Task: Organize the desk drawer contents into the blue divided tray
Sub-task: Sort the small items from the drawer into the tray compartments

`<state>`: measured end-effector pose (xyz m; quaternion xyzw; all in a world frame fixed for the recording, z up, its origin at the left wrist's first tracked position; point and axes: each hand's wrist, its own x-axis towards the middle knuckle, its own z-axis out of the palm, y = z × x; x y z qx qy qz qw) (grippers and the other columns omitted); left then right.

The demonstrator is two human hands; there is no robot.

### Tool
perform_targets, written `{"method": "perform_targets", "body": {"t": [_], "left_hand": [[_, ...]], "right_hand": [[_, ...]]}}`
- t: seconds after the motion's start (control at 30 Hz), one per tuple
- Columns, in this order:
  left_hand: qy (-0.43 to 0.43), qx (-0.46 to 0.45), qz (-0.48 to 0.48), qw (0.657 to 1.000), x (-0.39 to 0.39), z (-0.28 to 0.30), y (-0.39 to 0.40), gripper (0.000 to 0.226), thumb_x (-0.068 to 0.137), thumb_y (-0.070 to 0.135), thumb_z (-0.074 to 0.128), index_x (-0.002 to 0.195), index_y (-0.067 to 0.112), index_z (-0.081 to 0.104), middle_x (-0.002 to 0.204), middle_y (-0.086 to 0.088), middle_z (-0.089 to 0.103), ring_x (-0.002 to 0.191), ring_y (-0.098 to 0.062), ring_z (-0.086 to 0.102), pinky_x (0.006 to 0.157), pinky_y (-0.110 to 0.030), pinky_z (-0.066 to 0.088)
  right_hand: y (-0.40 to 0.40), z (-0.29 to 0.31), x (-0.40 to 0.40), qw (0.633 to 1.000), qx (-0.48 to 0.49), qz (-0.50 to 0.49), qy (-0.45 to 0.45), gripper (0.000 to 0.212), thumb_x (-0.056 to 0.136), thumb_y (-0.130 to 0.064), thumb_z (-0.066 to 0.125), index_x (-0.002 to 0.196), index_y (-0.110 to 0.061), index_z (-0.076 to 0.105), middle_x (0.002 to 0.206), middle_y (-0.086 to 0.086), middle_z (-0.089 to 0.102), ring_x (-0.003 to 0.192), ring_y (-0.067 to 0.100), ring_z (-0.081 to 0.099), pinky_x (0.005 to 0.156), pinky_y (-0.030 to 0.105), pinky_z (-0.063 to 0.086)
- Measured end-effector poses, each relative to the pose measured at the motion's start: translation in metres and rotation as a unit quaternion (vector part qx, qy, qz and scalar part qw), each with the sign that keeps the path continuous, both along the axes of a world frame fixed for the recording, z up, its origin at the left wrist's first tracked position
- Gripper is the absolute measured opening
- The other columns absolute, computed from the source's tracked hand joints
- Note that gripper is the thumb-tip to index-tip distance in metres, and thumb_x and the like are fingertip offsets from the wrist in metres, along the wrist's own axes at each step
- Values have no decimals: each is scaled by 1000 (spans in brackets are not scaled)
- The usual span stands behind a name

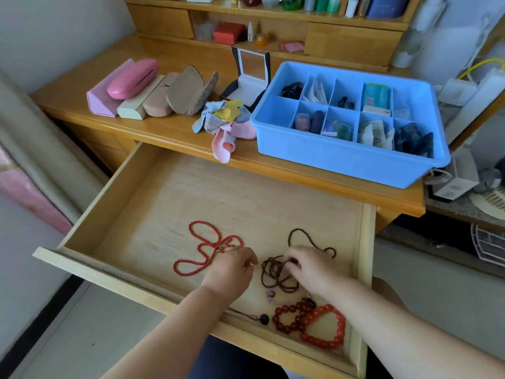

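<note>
A wooden desk (pixel 175 129) fills the upper half of the frame, with a shelf unit (pixel 355 42) along its back edge holding bottles, boxes and books. Below it, the pulled-out drawer (pixel 153 203) takes up the centre and lower frame, its pale floor mostly bare. At upper right on the desk sits the blue divided tray (pixel 341 157), its long axis running left to right; its compartments hold dark hair ties, papers, small cases, a comb and dark blue pieces at the right end. Left of the tray lie a heap of coloured cloths (pixel 224 119), an open jewellery box (pixel 251 80) and a row of glasses cases (pixel 142 88). In the drawer, a long red bead necklace (pixel 199 247) lies left of centre, a tangled brown bead strand (pixel 276 274) at centre, and two red bracelets (pixel 314 324) near the front edge. The left hand (pixel 232 269) rests with curled fingers at the red necklace's end; whether it grips it I cannot tell. The right hand (pixel 308 263) pinches the brown strand.
</note>
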<state>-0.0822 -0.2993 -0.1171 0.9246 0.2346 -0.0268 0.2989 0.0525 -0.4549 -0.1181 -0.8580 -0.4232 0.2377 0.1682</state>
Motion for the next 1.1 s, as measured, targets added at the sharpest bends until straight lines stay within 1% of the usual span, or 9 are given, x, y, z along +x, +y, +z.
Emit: {"method": "perform_targets", "body": {"t": [0.07, 0.2, 0.33, 0.4, 0.7, 0.8, 0.9, 1.0, 1.1], "left_hand": [[37, 0, -8, 999, 0, -2, -2, 21, 90, 16, 48, 102, 23, 64, 105, 6, 62, 90, -12, 58, 72, -24, 48], [108, 7, -18, 994, 2, -1, -4, 22, 88, 18, 48, 100, 25, 64, 103, 8, 62, 92, -13, 57, 68, -21, 42], [218, 4, -64, 974, 0, 1, -9, 10, 78, 31, 63, 86, 26, 67, 90, 10, 64, 82, -11, 58, 63, -20, 45], [271, -18, -100, 957, 0, 0, -16, 19, 72, 38, 72, 84, 24, 71, 89, 7, 68, 85, -13, 62, 72, -25, 52], [369, -9, -198, 908, 13, 14, -37, 36, 82, 42, 62, 98, 10, 66, 101, -7, 65, 93, -27, 60, 75, -33, 45], [308, -90, -169, 932, 10, 28, -31, 29, 87, 34, 55, 83, 7, 63, 71, 0, 56, 69, -20, 54, 65, -29, 42], [138, -315, -34, 938, 12, 44, -24, 24, 91, 27, 56, 75, 13, 65, 60, 7, 59, 54, -8, 49, 55, -18, 41], [-22, -371, 60, 927, 17, 54, -20, 19, 91, 21, 60, 76, 17, 70, 57, 9, 62, 48, 0, 47, 50, -11, 37], [-91, -390, 96, 911, 24, 52, -17, 14, 91, 18, 61, 87, 16, 74, 59, 9, 62, 47, -1, 45, 48, -11, 34]], "right_hand": [[3, 14, 13, 994, 55, -72, 67, 9, 94, -32, 53, 88, -29, 60, 74, -16, 56, 66, 2, 52, 56, 21, 36], [-1, 31, 31, 980, 90, -145, 102, 19, 95, -30, 51, 85, -19, 64, 80, 1, 67, 76, 19, 63, 69, 31, 48], [-12, 23, 34, 988, -117, -85, -61, 25, 93, -37, 50, 116, -31, 58, 104, -9, 65, 85, 13, 61, 64, 26, 45], [-17, 17, 30, 986, -91, -88, -104, 26, 93, -36, 50, 118, -31, 56, 100, -12, 63, 84, 12, 60, 61, 23, 37], [-30, 19, 10, 987, -6, -129, 99, 13, 91, -30, 55, 86, -38, 63, 83, -18, 61, 75, 1, 57, 62, 22, 45], [-28, 27, -1, 976, 19, -128, 177, 16, 93, -29, 54, 85, -41, 61, 89, -14, 66, 76, 4, 60, 66, 22, 47], [-20, 36, -13, 916, 71, -163, 359, 15, 96, -34, 49, 102, -38, 63, 105, -13, 66, 95, 6, 61, 83, 24, 46], [-10, 44, -22, 819, 107, -206, 526, 24, 100, -33, 45, 107, -18, 62, 90, 0, 72, 77, 13, 64, 67, 24, 48], [2, 58, -15, 845, 139, -233, 461, 21, 99, -19, 47, 88, -10, 63, 62, -1, 62, 49, 12, 52, 50, 23, 42]]}}
